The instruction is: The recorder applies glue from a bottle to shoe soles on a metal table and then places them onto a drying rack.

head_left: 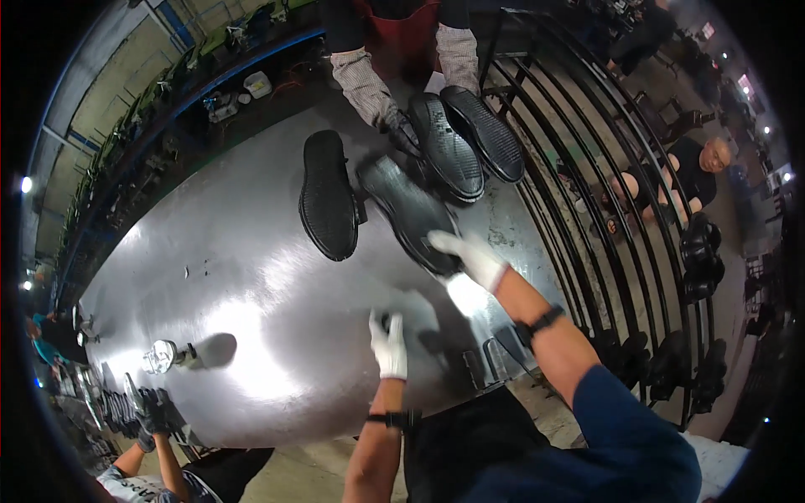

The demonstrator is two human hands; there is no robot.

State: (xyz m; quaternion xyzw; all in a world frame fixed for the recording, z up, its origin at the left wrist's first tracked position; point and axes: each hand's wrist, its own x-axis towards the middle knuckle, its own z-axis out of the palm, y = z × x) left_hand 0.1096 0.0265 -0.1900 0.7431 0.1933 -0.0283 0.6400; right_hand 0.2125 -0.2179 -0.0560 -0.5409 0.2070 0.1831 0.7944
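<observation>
My right hand (pixel 470 256), in a white glove, grips the near end of a black shoe (pixel 407 210) lying sole up on the shiny metal table (pixel 235 285). My left hand (pixel 387 339), also in a white glove, is closed around a small dark object I cannot make out, just above the table near its front edge. Another black shoe (pixel 328 194) lies sole up to the left. Two more black shoes (pixel 465 138) lie sole up at the far side, where a person across the table has a gloved hand (pixel 401 130) beside them.
A black metal rack (pixel 587 210) with curved bars stands on the right, with dark shoes (pixel 700 251) on it. At the lower left another person's gloved hands (pixel 151 415) work by a shiny metal fixture (pixel 163 356). A seated person is at the far right.
</observation>
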